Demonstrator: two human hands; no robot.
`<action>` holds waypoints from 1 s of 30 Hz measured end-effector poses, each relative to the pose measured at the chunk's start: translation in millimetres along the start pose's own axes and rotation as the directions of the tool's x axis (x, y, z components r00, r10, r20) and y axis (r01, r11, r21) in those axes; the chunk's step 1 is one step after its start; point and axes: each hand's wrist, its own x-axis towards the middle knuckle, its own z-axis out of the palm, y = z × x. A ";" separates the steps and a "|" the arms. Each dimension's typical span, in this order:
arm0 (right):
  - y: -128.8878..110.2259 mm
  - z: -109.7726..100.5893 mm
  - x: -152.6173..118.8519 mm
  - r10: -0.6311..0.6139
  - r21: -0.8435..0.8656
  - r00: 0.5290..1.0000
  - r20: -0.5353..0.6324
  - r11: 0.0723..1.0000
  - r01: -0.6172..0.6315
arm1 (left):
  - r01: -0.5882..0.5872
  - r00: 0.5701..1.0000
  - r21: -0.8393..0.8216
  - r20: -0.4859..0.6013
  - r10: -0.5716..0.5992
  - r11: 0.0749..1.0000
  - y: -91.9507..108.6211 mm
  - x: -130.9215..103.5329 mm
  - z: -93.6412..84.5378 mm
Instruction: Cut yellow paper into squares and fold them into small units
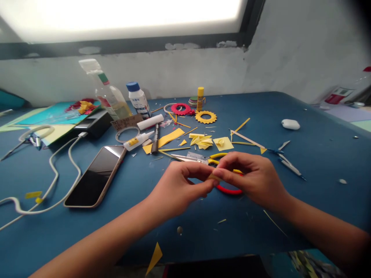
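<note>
Both hands meet near the middle of the view, above the blue table. My left hand [179,185] pinches a small piece of yellow paper [214,177] between thumb and fingers. From the other side my right hand [255,173] grips the same piece, its fingertips touching those of the left. Most of the paper is covered by the fingers. Just behind and below the hands lie scissors [228,190] with red and yellow handles, partly hidden. Farther back are folded yellow paper pieces [203,142] and a yellow paper square [223,144].
A phone [94,177] lies left of my hands, beside white cables [55,170]. Behind are a glue bottle [138,141], a black marker [155,139], a glue stick [200,99], red [181,109] and yellow [205,117] paper rings. A compass [290,166] and white case [290,124] lie right.
</note>
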 end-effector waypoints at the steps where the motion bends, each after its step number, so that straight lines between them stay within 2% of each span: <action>1: -0.3 0.1 0.0 -0.001 -0.007 1.000 -0.001 1.000 0.001 | -0.004 1.000 0.006 -0.007 0.004 1.000 0.4 -0.1 0.2; 5: -1.4 -0.6 -0.5 0.003 -0.002 1.000 0.023 1.000 -0.003 | -0.010 1.000 0.015 -0.018 0.011 1.000 0.8 0.5 0.2; 9: -3.6 -3.1 -1.1 0.041 0.071 0.996 0.075 0.996 -0.047 | 0.056 0.998 -0.095 0.000 -0.057 0.994 1.6 2.4 -1.7; 14: -4.8 -4.1 0.1 0.117 0.090 0.991 0.065 0.988 -0.122 | 0.087 0.996 -0.184 0.013 -0.086 0.979 2.3 3.6 -4.6; 30: -2.4 -2.5 0.1 0.036 0.038 0.999 0.018 0.999 -0.036 | 0.024 0.999 -0.127 0.030 -0.020 0.992 0.5 2.6 -6.5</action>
